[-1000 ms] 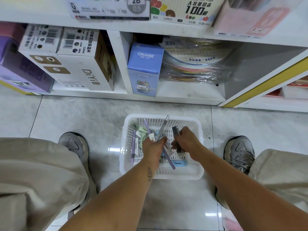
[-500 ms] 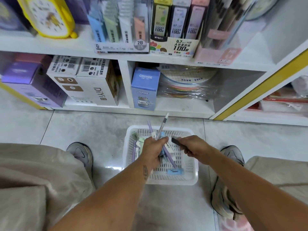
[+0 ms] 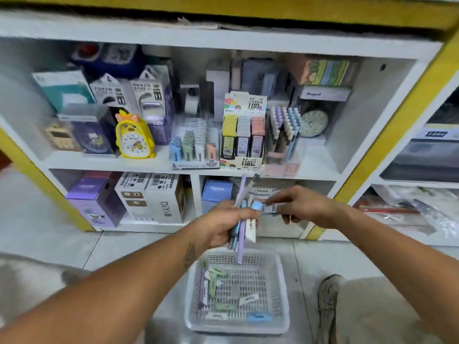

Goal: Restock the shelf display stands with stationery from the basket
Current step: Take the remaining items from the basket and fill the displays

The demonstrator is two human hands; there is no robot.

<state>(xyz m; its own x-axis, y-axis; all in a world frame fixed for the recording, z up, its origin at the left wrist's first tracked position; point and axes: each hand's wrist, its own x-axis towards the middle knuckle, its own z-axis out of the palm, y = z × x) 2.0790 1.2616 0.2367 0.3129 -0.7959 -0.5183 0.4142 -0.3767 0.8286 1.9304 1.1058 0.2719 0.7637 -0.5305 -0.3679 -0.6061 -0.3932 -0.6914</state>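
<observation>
My left hand (image 3: 223, 225) is closed around a bundle of pens and erasers (image 3: 244, 217) raised above the white basket (image 3: 284, 299) on the floor. My right hand (image 3: 301, 206) pinches a small dark lead case (image 3: 272, 209) right beside the bundle. Several erasers and pens still lie in the basket. On the middle shelf stand the eraser display (image 3: 195, 147), the lead refill display (image 3: 243, 135) and the pen display stand (image 3: 283, 135).
A yellow duck clock (image 3: 134, 135) stands left of the displays, a round clock (image 3: 313, 122) to their right. Boxes fill the bottom shelf (image 3: 151, 197). My shoe (image 3: 327, 306) sits right of the basket. A yellow post (image 3: 397, 115) edges the shelf unit.
Both hands rose out of the basket with the stationery, and my view tilted up from the floor to the middle shelf. The right hand now meets the left hand's bundle.
</observation>
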